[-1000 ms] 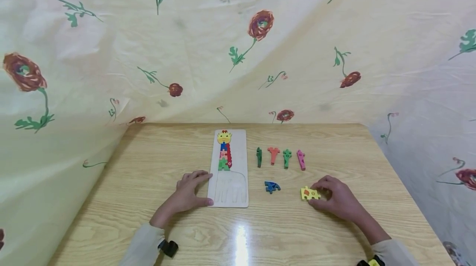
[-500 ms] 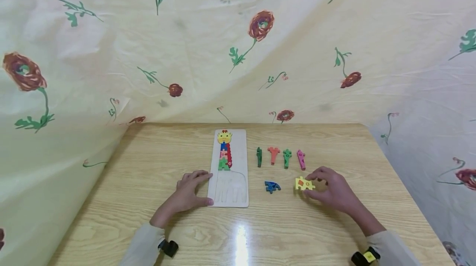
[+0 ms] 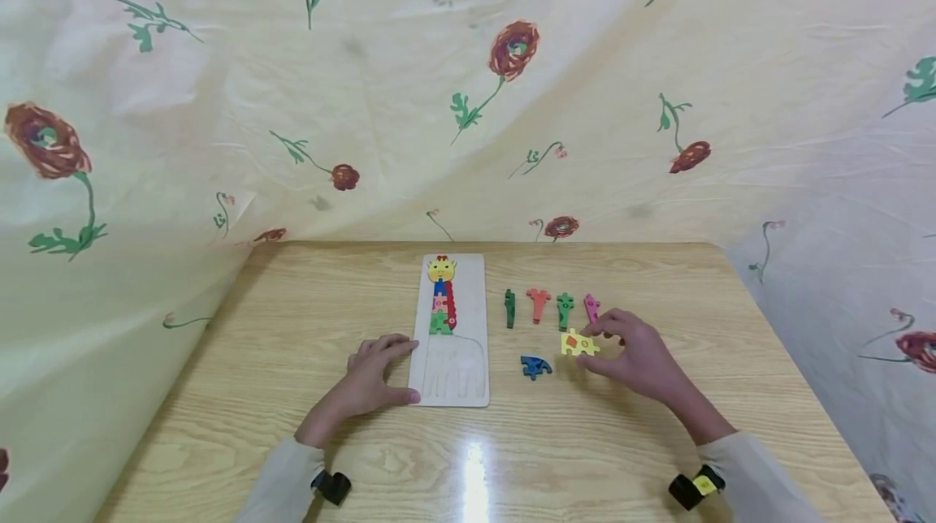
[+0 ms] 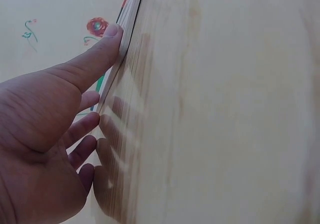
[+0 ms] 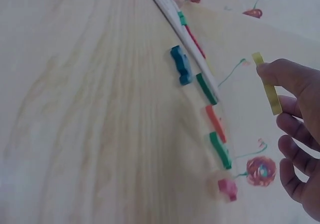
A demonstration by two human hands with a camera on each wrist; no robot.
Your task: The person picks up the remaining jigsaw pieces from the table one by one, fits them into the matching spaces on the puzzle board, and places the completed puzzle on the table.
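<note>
My right hand point(image 3: 632, 356) pinches a yellow puzzle piece point(image 3: 574, 342) with an orange patch between thumb and index finger. In the right wrist view that yellow piece point(image 5: 268, 86) is seen edge-on, above the table. My left hand point(image 3: 371, 377) rests at the left edge of the pale puzzle board point(image 3: 457, 373), with thumb and fingertips touching its side. The left wrist view shows the thumb point(image 4: 102, 51) against the board's edge. On the board, a yellow giraffe head point(image 3: 441, 269) and several blue, pink, green and red neck pieces are set in; body and leg outlines show below.
Right of the board lie a dark green piece point(image 3: 509, 309), an orange piece point(image 3: 538, 305), a green piece point(image 3: 565, 311) and a pink piece point(image 3: 591, 307), with a blue piece point(image 3: 535, 367) nearer. Flowered cloth point(image 3: 409, 101) hangs behind the wooden table point(image 3: 329, 287).
My right hand has carried the yellow puzzle piece leftward and away from me, up beside the green and pink pieces. The left hand and the board have stayed in place.
</note>
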